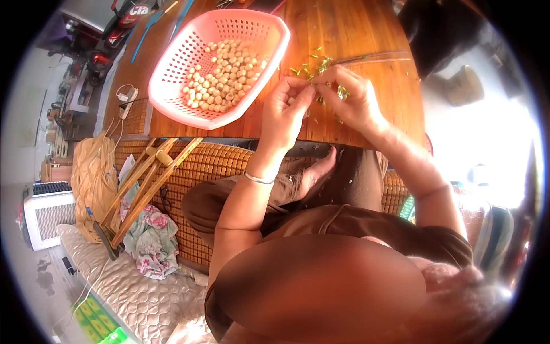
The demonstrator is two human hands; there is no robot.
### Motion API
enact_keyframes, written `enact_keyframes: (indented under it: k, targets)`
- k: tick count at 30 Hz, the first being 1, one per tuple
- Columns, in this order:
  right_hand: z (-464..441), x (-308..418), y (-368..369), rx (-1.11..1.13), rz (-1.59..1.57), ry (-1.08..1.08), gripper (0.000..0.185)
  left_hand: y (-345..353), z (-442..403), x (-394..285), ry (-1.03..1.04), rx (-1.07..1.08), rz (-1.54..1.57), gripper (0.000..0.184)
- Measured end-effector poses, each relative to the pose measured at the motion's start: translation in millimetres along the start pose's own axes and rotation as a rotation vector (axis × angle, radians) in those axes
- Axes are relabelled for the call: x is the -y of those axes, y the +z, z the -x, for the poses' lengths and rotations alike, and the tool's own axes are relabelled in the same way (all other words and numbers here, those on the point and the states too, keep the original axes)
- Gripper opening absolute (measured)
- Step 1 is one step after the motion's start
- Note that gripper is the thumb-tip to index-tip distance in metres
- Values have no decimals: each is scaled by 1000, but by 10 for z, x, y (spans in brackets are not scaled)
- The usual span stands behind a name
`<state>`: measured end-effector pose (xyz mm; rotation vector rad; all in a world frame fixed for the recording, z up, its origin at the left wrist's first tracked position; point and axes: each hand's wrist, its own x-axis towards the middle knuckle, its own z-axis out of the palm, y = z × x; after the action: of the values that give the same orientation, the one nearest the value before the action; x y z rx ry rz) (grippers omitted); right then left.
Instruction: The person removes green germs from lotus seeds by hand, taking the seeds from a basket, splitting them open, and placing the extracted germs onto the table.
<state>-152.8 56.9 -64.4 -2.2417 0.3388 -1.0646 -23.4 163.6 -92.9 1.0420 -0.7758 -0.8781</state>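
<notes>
My left hand (285,109) is closed above the near edge of the wooden table, its thumb and fingers pinched together. A pale round seed (291,101) shows between its fingers, looking like a lotus seed. My right hand (352,100) meets it fingertip to fingertip, also in a pinch; whatever those fingertips hold is hidden. Small green slivers (312,71) lie scattered on the table behind and under my hands. Left of my hands a pink perforated plastic basket (220,120) stands tilted in view, holding many similar cream seeds (229,74).
The wooden table (355,34) extends away from me. A power strip (130,102) with cords lies at its left edge. Wooden crutches (154,183) lean on the woven-mat seat (197,166), beside a floral cloth (152,241). A thin stick (372,56) lies beyond my right hand.
</notes>
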Motion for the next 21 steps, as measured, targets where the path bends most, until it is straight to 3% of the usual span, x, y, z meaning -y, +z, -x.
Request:
enact_keyframes:
  k: [21]
  targets:
    - [-24,53,-22,18,-20,-54,16,-4,10,3,13,2,48,13]
